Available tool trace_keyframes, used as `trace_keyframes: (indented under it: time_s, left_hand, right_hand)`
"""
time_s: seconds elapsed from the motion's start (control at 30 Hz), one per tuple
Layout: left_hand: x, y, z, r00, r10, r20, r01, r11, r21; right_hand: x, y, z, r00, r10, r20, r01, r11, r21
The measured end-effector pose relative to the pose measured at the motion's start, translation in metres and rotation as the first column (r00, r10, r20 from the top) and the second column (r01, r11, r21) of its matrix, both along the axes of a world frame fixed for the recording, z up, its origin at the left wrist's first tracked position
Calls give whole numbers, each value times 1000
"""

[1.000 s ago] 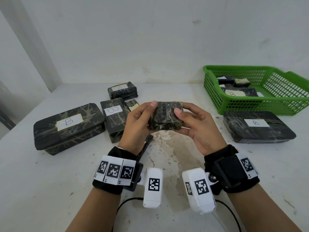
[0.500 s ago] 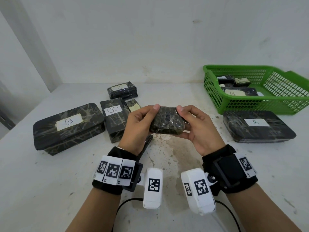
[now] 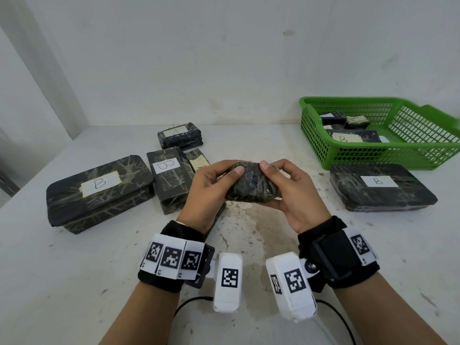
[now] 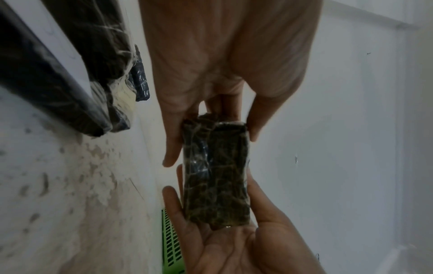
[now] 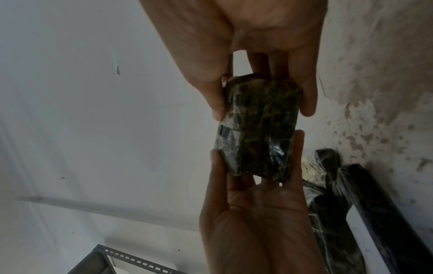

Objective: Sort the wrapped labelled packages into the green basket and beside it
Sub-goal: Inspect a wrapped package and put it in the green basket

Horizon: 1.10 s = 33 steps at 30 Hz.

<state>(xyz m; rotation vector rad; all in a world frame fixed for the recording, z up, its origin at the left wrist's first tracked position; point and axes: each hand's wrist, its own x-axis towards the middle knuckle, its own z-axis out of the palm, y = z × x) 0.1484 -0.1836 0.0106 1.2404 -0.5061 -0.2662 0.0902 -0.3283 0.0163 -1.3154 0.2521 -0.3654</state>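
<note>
Package point(image 3: 251, 185) tilted; basket point(image 3: 314, 135) holds labelled packages.

Pkg point(image 3: 251, 185) glossy plastic wrap; basket point(image 3: 321, 150) green plastic mesh; labels paper.

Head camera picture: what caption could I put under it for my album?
Both hands, left and right, hold a small wrapped package above the table, green basket waiting.
</note>
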Motion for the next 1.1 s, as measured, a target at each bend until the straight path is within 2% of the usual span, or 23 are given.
trace_keyframes:
  time_s: [0.13, 0.33, 0.57, 0.73, 0.9, 1.0, 1.1]
  left_hand:
    - [2, 1, 0, 1000, 3, -1, -3, 1000, -8]
    - [0, 1, 0, 997, -78, 17, 78, 997, -4]
    - [3, 3, 1, 1000, 4, 27, -5, 1000, 10]
    - [5, 7, 3, 998, -63, -12, 63, 998, -9]
    - [4, 5, 2, 1000, -7, 27, 7, 1000, 10]
    - [5, 6, 3, 1000, 11, -6, -11, 1000, -15]
    - [4, 8, 7, 999, -12, -36, 11, 1000, -26]
  right_hand:
    - [0, 2, -1, 999, 29, -32, -29, 1000, -11]
    - [0, 4, -4, 999, -49, 15, 49, 998, -38]
    - [-3, 4, 0, 997, 58, -50, -61, 997, -57]
    - [-5, 7, 1, 1000, 10, -11, -11, 992, -126]
    - [-5, 5, 1, 997, 66, -33, -70, 991, -115]
    - [-6, 4, 2, 992, 112, -51, -117, 986, -118]
    - [-5, 5, 2, 997, 75, -19, -77, 988, -137]
